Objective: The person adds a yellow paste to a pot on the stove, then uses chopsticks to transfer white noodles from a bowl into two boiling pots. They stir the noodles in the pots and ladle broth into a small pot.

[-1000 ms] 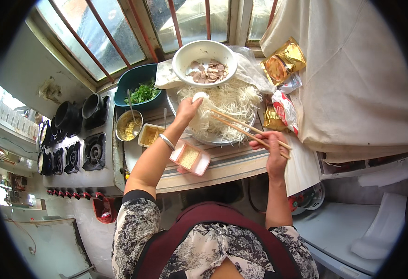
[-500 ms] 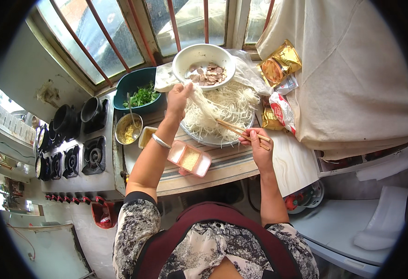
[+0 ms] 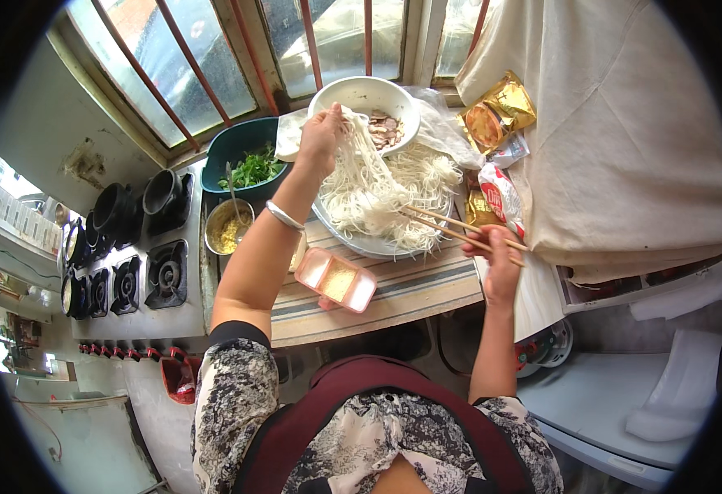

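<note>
White noodles (image 3: 357,198) lie heaped in a wide metal bowl (image 3: 369,247). Gripped in my left hand (image 3: 321,138), a bunch of them is drawn up from the heap in a hanging sheet. My right hand (image 3: 496,262) is closed round a pair of wooden chopsticks (image 3: 451,225), whose tips touch the noodles at the heap's right side. Behind the heap a white bowl (image 3: 352,89) holds sliced meat (image 3: 387,129); the raised noodles and my left hand cover part of it.
Left of the noodles stand a teal basin (image 3: 213,165) of green leaves and a metal bowl (image 3: 210,239) with yellow paste and a spoon. A pink three-part seasoning box (image 3: 336,280) sits in front. Gas burners (image 3: 166,276) are at left; golden packets (image 3: 501,115) lie at right.
My left hand has risen, pulling the noodles higher and wider over the white bowl. My right hand and the chopsticks have moved right and slightly toward me.
</note>
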